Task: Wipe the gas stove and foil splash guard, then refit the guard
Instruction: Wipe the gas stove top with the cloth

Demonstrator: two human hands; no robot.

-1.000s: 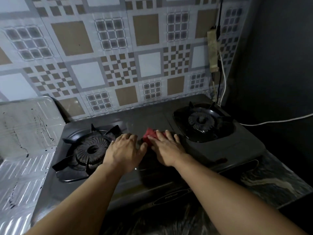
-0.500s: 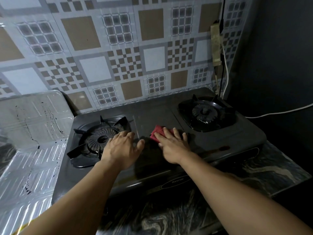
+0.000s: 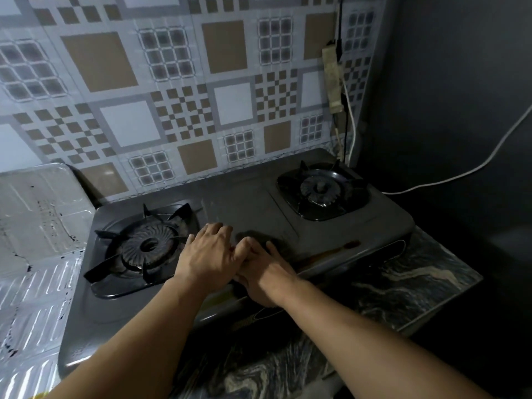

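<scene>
A dark two-burner gas stove (image 3: pixel 253 208) stands on a marbled counter. The foil splash guard (image 3: pixel 37 214), spattered with dark spots, is bent around the stove's left side. My left hand (image 3: pixel 210 251) lies flat on the stove top just right of the left burner (image 3: pixel 146 246). My right hand (image 3: pixel 264 272) presses flat on the stove's front middle, its thumb side touching my left hand. No cloth shows under or beside either hand. A brown streak (image 3: pixel 345 246) marks the stove's front right edge.
The right burner (image 3: pixel 319 191) sits at the stove's back right. A power strip (image 3: pixel 332 79) and cords hang on the tiled wall behind it. A white cable (image 3: pixel 460 174) runs along the dark right wall. The marbled counter (image 3: pixel 403 286) drops off at front right.
My right hand slid back toward the stove's front edge and now touches my left hand. The red cloth that showed past its fingertips is out of sight. The view shifted left.
</scene>
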